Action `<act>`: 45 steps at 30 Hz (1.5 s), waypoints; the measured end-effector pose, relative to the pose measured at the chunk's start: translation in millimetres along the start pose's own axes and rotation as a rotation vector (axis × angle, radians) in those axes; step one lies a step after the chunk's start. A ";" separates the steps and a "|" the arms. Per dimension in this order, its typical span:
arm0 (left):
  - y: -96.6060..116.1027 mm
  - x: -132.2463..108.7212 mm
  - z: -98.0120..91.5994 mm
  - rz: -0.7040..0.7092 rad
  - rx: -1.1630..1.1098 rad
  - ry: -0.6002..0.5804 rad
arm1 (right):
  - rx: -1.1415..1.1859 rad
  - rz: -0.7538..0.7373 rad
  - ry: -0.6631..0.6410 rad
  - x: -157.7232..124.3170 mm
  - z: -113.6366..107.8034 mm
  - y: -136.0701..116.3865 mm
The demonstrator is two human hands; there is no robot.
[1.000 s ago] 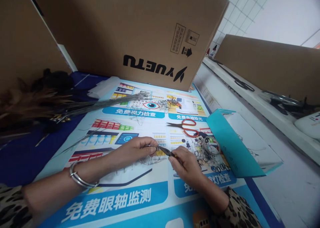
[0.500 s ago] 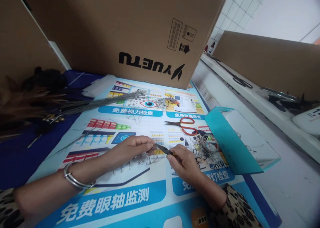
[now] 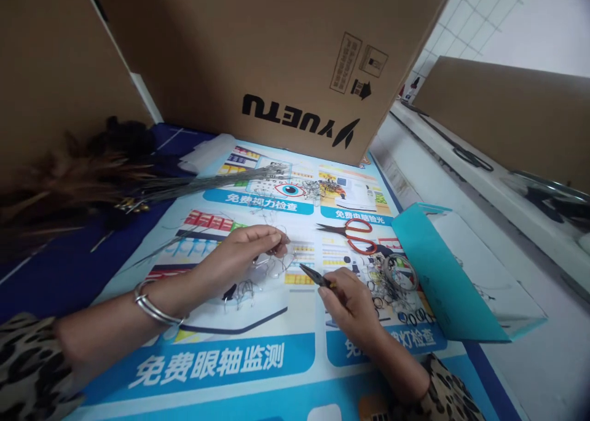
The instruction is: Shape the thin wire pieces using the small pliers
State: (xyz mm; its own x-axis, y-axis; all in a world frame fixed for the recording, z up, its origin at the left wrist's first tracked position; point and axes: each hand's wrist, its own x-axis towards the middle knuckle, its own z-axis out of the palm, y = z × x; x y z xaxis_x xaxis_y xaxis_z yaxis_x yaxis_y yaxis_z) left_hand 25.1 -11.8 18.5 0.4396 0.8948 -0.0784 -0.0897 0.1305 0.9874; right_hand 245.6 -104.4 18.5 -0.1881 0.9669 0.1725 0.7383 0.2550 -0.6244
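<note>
Bent wire in one hand, pliers in the other, straight wires lying by

Take the scissors (image 3: pixel 345 230) as landmark; they lie on the counter (image 3: pixel 299 353) with the blades toward the left. Nearer the wearer than the scissors and to their left, the left hand (image 3: pixel 258 247) has its thumb and fingertips pinched together on thin wire (image 3: pixel 289 253); curved strands show around the fingers, though how many pieces it grips I cannot tell. Nearer the wearer than the scissors, almost straight below them in view, the right hand (image 3: pixel 349 299) is curled around the handles of the pliers (image 3: pixel 314 276). Their nose points toward the left hand, near the wire but apart from it.

The work looks partway along. The held wire already has bends, and a small tangle (image 3: pixel 244 293) of curved wire sits below the left hand, toward the wearer from the scissors. More curly wire (image 3: pixel 314 192) lies beyond the scissors, and another heap (image 3: pixel 391 293) lies to their right and nearer. On the side of what seems left to work, a bundle (image 3: pixel 216 181) of straight wires stretches beyond the scissors, far to their left. Whether the held piece is finished is too fine to judge.
</note>
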 end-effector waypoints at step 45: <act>-14.0 3.5 -14.8 0.136 -0.093 0.210 | -0.625 -0.165 -0.282 26.2 -21.9 -48.0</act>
State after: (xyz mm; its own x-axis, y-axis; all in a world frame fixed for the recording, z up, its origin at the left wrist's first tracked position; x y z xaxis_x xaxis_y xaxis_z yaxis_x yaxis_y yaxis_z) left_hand 14.7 -4.2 2.4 0.2240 0.9744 0.0181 -0.2217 0.0329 0.9746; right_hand 219.4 -91.6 69.7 -0.4281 0.9033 -0.0297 0.9035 0.4269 -0.0377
